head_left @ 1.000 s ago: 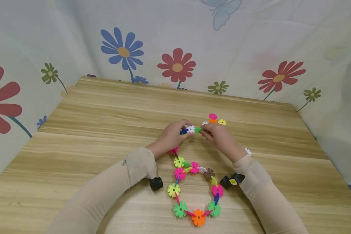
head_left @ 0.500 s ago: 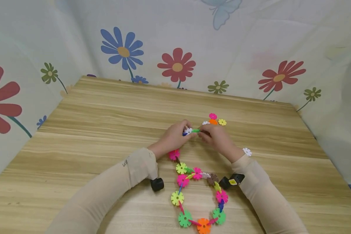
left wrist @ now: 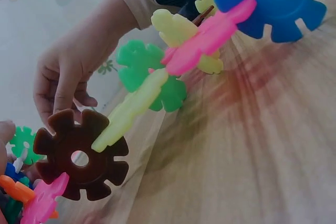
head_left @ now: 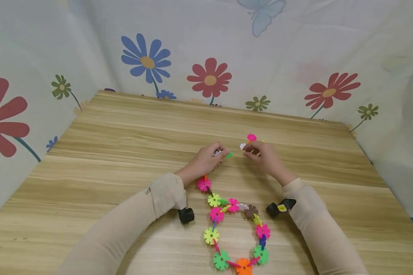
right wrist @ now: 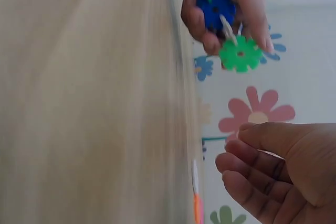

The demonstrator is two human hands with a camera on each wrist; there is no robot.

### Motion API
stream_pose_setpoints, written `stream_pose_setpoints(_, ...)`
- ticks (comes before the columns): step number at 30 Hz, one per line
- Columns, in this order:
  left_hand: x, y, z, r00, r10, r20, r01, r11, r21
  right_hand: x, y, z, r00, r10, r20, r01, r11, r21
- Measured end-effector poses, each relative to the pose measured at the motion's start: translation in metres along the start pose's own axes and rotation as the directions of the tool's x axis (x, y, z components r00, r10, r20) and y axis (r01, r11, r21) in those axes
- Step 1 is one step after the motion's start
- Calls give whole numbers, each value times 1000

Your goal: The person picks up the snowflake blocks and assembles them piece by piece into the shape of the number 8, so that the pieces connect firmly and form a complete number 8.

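My left hand (head_left: 206,158) grips the end of a chain of slotted plastic flower discs. In the right wrist view its fingers are around a blue disc (right wrist: 216,11), with a white disc edge-on and a green disc (right wrist: 240,54) sticking out. From that hand the chain trails toward me into a loop of coloured discs (head_left: 211,236) on the table. My right hand (head_left: 266,160), fingers loosely bent and nothing seen between them, hovers by the loose discs. A brown disc (left wrist: 79,156) and a pink one belong to the chain near my left wrist camera.
Beyond my right hand lie a loose pink disc (head_left: 251,137) and a white disc (head_left: 242,146); others there are mostly covered by the hand. The wooden table (head_left: 141,126) ends at a flower-printed cloth (head_left: 268,57) at the back and sides.
My right hand has let go of the green disc and moved right, over the loose discs. The chain's loop has slid slightly toward me and to the right.
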State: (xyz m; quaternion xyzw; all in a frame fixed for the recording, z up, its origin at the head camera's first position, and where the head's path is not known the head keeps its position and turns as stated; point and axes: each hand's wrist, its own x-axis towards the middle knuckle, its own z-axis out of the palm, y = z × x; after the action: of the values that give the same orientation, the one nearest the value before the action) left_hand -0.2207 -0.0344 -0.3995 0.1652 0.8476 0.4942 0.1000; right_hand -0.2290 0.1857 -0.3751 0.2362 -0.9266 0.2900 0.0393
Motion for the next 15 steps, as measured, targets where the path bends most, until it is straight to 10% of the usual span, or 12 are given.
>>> stream_pose_setpoints(15, -3, 0, 1, 999, 32, -28, -33, 999, -37, 24, 39, -41, 961, 269, 65, -253, 949, -190)
